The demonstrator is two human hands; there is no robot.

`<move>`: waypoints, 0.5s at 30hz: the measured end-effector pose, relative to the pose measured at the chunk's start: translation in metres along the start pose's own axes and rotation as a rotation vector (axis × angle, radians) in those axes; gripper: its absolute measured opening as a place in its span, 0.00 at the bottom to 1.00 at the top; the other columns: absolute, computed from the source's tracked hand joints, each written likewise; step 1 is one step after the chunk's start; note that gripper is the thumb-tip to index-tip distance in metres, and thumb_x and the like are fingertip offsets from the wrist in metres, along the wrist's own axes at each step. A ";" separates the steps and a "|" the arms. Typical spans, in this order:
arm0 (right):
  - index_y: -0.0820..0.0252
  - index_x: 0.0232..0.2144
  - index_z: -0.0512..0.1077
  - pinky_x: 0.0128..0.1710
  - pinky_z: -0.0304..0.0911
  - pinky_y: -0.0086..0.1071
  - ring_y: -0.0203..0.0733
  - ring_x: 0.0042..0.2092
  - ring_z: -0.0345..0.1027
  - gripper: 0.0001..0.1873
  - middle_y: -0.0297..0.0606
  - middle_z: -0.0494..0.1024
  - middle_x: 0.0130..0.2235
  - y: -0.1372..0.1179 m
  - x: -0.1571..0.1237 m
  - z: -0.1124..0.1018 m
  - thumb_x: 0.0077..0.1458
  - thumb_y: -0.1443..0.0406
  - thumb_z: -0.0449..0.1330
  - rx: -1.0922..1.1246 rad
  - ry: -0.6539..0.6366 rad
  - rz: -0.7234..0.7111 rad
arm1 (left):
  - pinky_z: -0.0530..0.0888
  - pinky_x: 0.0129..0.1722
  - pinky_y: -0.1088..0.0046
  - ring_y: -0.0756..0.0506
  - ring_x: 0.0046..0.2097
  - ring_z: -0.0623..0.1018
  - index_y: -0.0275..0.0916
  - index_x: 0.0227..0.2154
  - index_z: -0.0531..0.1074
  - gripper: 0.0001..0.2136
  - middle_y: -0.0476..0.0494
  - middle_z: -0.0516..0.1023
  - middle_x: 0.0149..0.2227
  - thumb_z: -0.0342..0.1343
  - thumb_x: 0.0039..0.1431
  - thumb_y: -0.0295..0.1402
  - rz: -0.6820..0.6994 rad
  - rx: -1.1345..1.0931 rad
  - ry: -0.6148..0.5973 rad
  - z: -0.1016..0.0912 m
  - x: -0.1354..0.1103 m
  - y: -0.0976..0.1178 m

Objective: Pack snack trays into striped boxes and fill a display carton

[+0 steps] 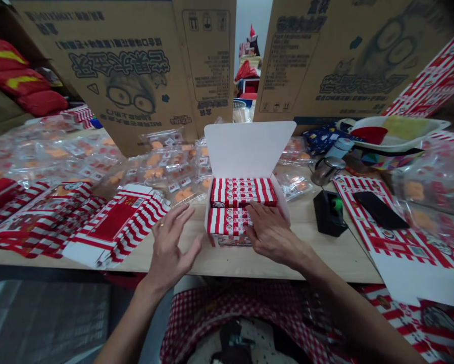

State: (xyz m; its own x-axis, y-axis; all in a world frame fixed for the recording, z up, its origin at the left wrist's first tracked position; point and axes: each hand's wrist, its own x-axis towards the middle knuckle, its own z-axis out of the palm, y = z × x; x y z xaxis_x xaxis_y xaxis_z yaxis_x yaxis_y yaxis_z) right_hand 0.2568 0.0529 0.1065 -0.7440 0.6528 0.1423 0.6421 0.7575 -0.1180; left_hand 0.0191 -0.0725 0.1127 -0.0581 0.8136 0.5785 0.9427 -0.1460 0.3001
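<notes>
An open carton point(249, 146) stands on the table in front of me, its white lid raised at the back. Two rows of small red-and-white striped boxes point(229, 218) lie inside it. My right hand point(270, 230) reaches in from the right, thumb and fingers bent around the right part of the front row; some fingertips are hidden. Left of the carton, my left hand point(173, 247) hovers over the table edge, fingers spread and holding nothing. Nearest to it lies a stack of flat striped cartons point(120, 217).
Clear bags with orange pieces point(156, 162) cover the back and left of the table. On the right are a black tape dispenser point(329, 212), a metal-lidded jar point(327, 171), a phone point(380, 210) and striped card sheets point(404, 247). Large brown cardboard boxes point(196, 60) stand behind.
</notes>
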 end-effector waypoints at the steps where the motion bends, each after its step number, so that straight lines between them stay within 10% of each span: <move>1: 0.65 0.59 0.64 0.61 0.59 0.53 0.60 0.62 0.62 0.23 0.57 0.67 0.63 -0.001 0.000 0.000 0.64 0.61 0.49 0.001 0.003 0.007 | 0.65 0.60 0.54 0.37 0.61 0.71 0.46 0.60 0.64 0.22 0.36 0.71 0.60 0.56 0.64 0.34 -0.027 -0.005 0.030 -0.001 -0.003 0.000; 10: 0.70 0.62 0.63 0.63 0.56 0.56 0.63 0.65 0.59 0.30 0.59 0.62 0.67 -0.003 -0.005 0.005 0.64 0.58 0.50 0.002 0.034 0.021 | 0.64 0.59 0.53 0.37 0.59 0.73 0.43 0.52 0.71 0.15 0.38 0.78 0.54 0.55 0.63 0.29 0.025 -0.004 0.047 0.020 -0.013 0.025; 15: 0.73 0.62 0.64 0.62 0.59 0.56 0.62 0.65 0.60 0.30 0.60 0.64 0.66 -0.004 -0.006 0.014 0.64 0.59 0.48 -0.023 0.085 0.003 | 0.58 0.64 0.48 0.31 0.68 0.63 0.37 0.60 0.67 0.24 0.32 0.67 0.66 0.57 0.61 0.33 0.179 0.153 -0.165 0.053 0.002 0.056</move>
State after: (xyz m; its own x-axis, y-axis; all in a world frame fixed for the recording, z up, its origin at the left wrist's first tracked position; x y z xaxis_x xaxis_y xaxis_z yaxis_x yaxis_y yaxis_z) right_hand 0.2567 0.0460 0.0927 -0.7241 0.6518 0.2253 0.6492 0.7545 -0.0965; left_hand 0.0893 -0.0493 0.0906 0.1561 0.8649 0.4771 0.9725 -0.2190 0.0788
